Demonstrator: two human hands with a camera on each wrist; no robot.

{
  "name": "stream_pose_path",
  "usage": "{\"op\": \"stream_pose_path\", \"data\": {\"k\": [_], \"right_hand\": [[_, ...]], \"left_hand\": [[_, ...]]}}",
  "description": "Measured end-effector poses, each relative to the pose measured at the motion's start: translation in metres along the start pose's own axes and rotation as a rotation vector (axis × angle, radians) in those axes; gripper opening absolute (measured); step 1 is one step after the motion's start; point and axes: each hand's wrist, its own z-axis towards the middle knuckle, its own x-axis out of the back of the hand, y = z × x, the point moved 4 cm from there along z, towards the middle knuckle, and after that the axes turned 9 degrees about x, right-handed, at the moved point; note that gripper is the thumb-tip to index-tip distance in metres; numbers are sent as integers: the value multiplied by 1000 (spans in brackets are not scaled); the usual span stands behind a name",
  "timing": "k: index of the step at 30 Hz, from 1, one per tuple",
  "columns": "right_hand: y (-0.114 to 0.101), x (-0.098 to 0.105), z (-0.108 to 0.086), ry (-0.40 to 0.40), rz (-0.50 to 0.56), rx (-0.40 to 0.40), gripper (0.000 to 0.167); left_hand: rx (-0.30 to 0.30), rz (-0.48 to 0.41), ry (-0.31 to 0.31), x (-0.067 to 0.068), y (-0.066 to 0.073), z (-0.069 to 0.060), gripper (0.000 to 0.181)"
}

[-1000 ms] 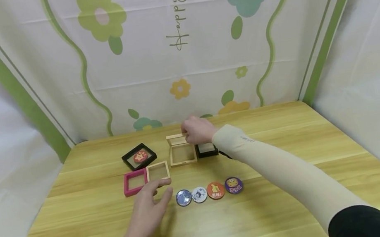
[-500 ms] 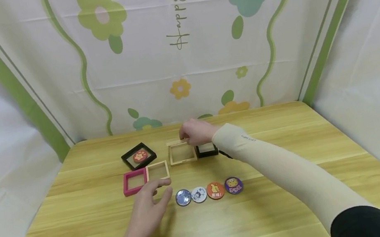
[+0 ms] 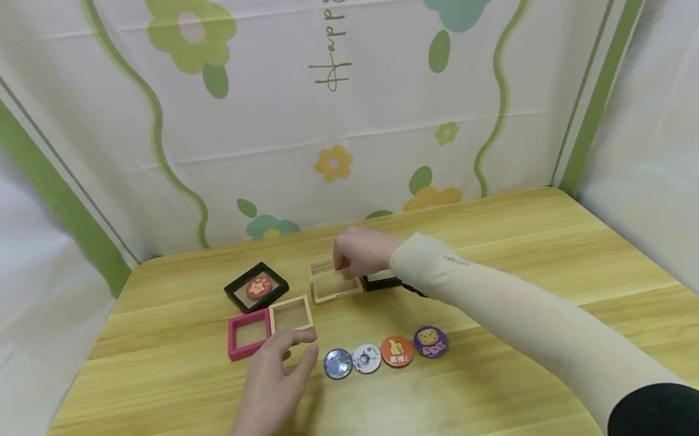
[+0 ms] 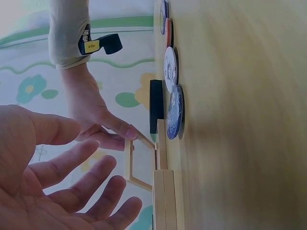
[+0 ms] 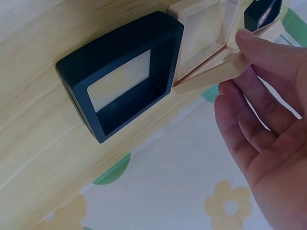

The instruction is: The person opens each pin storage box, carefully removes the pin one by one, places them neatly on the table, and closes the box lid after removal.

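My right hand (image 3: 365,249) pinches the raised lid of a wooden-coloured, square hinged frame (image 3: 338,297) between thumb and fingers. The lid (image 4: 128,160) slants above its base in the left wrist view, and in the right wrist view the thumb presses on its edge (image 5: 211,79). My left hand (image 3: 270,385) hovers with loosely spread fingers beside a smaller beige frame (image 3: 289,304), holding nothing. In front of the frames, several round badges form a row: dark blue (image 3: 338,364), white (image 3: 367,358), orange (image 3: 397,351) and purple (image 3: 430,342).
Right of the hinged frame stands a black frame (image 5: 120,72), partly hidden by my right hand in the head view. A pink frame (image 3: 249,334) touches the small beige one. Farther back lies another black frame (image 3: 238,298) holding a red badge (image 3: 258,287). A printed cloth hangs behind.
My right hand has come slightly down and towards me, tipping the hinged frame's lid lower over its base. My left hand and the badges have stayed in place.
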Motion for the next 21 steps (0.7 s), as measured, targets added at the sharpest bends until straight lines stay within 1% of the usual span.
{"op": "stream_pose_path", "data": {"k": [8,9,13,17,21], "right_hand": [[2,-4,-1,-25,-9,1,5],[2,-5,-1,-27,-11,3,8],[3,-9,1,-33,-47,18,32],[3,-14,2,-36,-102,34,38],[5,-20,3,-37,-116,40,44]], "left_hand": [[6,8,-5,0,-1,1,18],[10,6,-8,0,-1,1,18],[24,7,-17,-1,-1,1,18],[35,9,-25,-1,-1,1,18],[43,11,-29,-2,-1,1,18]]}}
